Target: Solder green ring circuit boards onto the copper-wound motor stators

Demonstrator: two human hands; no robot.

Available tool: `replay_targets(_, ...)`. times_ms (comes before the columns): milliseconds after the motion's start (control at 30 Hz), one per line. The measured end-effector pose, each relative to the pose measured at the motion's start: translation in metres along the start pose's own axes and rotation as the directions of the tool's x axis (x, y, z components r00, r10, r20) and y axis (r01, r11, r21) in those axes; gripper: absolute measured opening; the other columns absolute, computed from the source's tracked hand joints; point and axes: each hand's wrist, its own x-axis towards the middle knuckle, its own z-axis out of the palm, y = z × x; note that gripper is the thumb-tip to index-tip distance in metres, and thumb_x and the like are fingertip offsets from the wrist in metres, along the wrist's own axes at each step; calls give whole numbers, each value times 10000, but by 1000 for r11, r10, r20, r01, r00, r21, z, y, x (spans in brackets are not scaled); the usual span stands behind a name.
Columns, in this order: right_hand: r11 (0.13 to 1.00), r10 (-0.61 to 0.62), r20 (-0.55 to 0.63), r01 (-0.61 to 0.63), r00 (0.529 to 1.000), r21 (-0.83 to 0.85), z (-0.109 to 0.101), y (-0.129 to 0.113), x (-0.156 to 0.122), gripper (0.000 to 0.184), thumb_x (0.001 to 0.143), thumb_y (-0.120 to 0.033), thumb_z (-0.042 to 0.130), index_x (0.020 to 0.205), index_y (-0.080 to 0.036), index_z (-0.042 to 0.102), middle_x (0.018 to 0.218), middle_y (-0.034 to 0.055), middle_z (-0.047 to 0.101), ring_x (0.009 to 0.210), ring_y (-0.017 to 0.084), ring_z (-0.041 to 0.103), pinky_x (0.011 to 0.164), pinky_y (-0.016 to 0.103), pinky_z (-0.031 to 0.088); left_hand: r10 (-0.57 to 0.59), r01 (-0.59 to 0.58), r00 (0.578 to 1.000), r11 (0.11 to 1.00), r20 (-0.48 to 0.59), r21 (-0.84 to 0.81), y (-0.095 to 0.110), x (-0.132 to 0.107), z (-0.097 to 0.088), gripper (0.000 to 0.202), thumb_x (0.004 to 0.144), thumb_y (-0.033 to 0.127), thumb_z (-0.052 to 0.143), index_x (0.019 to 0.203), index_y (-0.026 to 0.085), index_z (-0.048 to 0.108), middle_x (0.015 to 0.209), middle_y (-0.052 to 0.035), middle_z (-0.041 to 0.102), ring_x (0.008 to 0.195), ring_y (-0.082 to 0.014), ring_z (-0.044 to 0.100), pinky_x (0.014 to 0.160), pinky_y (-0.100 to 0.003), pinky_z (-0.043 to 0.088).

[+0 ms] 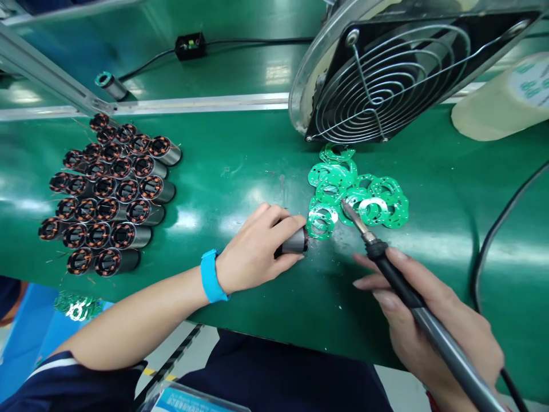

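Note:
My left hand (257,249), with a blue wristband, is closed around a small dark cylindrical motor stator (295,244) lying on the green table, its end facing right. My right hand (433,320) grips a soldering iron (401,286) like a pen. The iron's tip (345,207) rests over a pile of green ring-shaped circuit boards (358,191), just right of the stator's end. One green ring (321,222) sits right at the stator's end.
A stack of several wound stators (107,197) lies at the left. A wire-guarded fan (386,74) stands at the back right, beside a roll of tape (504,100). A black box with cable (190,46) sits behind a metal rail. More green rings (77,306) lie lower left.

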Motion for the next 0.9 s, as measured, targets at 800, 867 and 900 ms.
replay_targets(800, 984, -108, 76, 118, 991, -136, 39, -33, 53, 345, 901, -235, 557, 1242, -244, 505, 881, 40, 666, 731, 191, 651, 662, 329, 543, -126, 146, 977, 983, 173, -108, -1, -6, -21, 369, 841, 235, 657, 1161, 144, 498, 1100, -114, 618, 1033, -270, 526, 859, -419, 420)
replay_targets(867, 937, -224, 62, 232, 973, -260, 43, -36, 50, 402, 910, -257, 568, 1299, -238, 468, 979, 88, 686, 821, 241, 655, 695, 374, 535, -86, 103, 970, 993, 225, -64, -8, -6, -31, 307, 866, 212, 624, 1148, 148, 523, 1069, -99, 628, 981, -247, 537, 840, -388, 416)
replay_targets(900, 915, -268, 81, 280, 960, -289, 45, -37, 48, 422, 916, -256, 565, 1322, -235, 450, 1013, 103, 691, 847, 255, 657, 691, 379, 532, -72, 87, 967, 995, 243, -52, -11, -6, -34, 235, 882, 192, 596, 1109, 155, 546, 1036, -85, 637, 951, -234, 544, 830, -373, 412)
